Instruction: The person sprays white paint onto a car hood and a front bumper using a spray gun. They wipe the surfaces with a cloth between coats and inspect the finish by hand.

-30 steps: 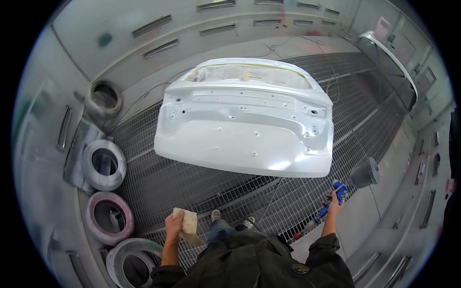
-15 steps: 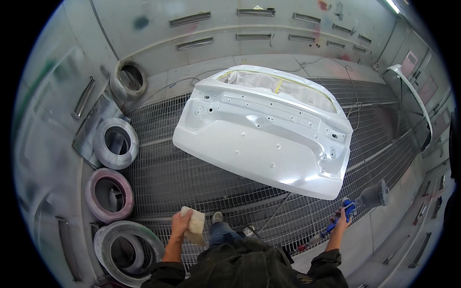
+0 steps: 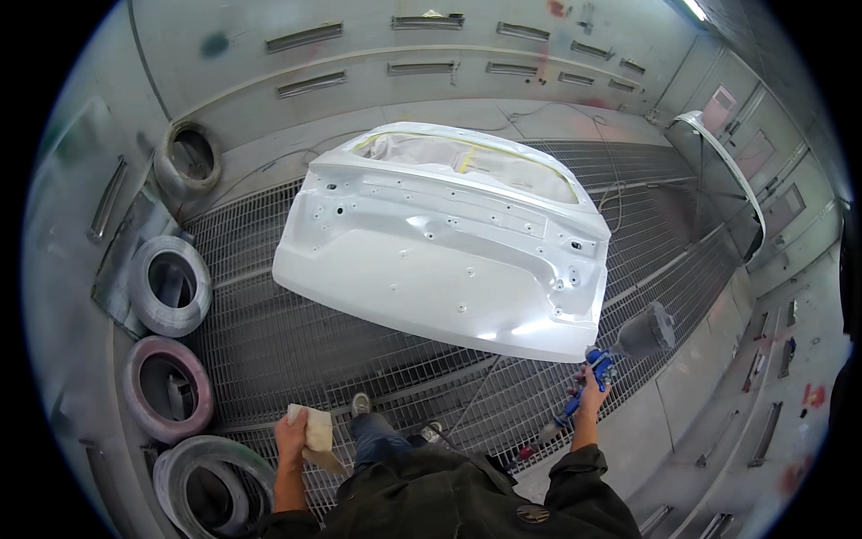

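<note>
A white car tailgate (image 3: 422, 278), its window opening masked with pale sheeting and yellow tape, lies raised above the grated floor in front of me. My left hand (image 3: 291, 433) grips a folded beige cloth (image 3: 316, 436) low at left, short of the panel. My right hand (image 3: 591, 392) is wrapped round a blue spray gun (image 3: 600, 366) with a grey cup (image 3: 646, 331) on top. The gun is beside the tailgate's lower right corner in the picture; whether it touches cannot be told. A hose trails below the gun toward the floor.
Several paint-dusted tyres (image 3: 171, 286) and a metal sheet (image 3: 117, 269) line the left side. A curved white panel (image 3: 745, 193) stands at back right. Hoses (image 3: 611, 193) lie on the floor grating (image 3: 655, 225). Booth walls (image 3: 359, 45) surround the area, with doors at right.
The view swung so the scene slid right, then back left, and the tailgate now appears more slanted. The spray gun appears closer to its lower right corner; both hands keep their holds.
</note>
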A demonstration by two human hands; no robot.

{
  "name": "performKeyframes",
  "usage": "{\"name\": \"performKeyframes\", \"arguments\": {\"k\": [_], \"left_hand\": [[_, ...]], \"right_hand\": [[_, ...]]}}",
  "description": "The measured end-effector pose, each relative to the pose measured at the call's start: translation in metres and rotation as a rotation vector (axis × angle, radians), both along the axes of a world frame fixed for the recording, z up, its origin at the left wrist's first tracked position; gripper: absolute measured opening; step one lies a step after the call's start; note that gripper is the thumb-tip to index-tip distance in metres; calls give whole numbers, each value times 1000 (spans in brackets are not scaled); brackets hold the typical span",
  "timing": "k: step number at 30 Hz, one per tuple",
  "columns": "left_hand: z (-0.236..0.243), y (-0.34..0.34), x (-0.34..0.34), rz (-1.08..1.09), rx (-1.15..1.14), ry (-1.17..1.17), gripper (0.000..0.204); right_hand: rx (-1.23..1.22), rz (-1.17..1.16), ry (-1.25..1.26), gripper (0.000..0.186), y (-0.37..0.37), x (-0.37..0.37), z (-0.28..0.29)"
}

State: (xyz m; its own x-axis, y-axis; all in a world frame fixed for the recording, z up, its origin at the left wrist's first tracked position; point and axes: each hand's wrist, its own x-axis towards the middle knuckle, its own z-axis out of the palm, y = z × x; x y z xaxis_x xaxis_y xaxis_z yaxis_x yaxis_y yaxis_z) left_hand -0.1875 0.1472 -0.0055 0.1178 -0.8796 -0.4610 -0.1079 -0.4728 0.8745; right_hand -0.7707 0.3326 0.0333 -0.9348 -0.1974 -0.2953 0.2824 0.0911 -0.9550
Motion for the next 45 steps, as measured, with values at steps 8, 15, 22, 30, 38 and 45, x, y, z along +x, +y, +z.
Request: {"name": "performKeyframes", "arguments": {"k": [8, 15, 22, 30, 38, 45], "left_hand": [[16, -47, 11, -71, -2, -67, 26], [9, -110, 30, -146, -53, 16, 26], [11, -164, 16, -254, -53, 40, 28], [-10, -207, 11, -324, -80, 131, 28], [-11, -206, -1, -386, -108, 100, 30], [-15, -202, -3, -383, -68, 72, 31]], "right_hand": [[-49, -8, -22, 44, -24, 41, 9], [-54, -51, -1, 35, -48, 74, 10], [-57, -5, 32, 26, -54, 109, 27], [-59, -49, 26, 22, -55, 139, 44], [-60, -123, 30, 31, -29, 140, 37], [-63, -191, 54, 24, -17, 134, 36]]}}
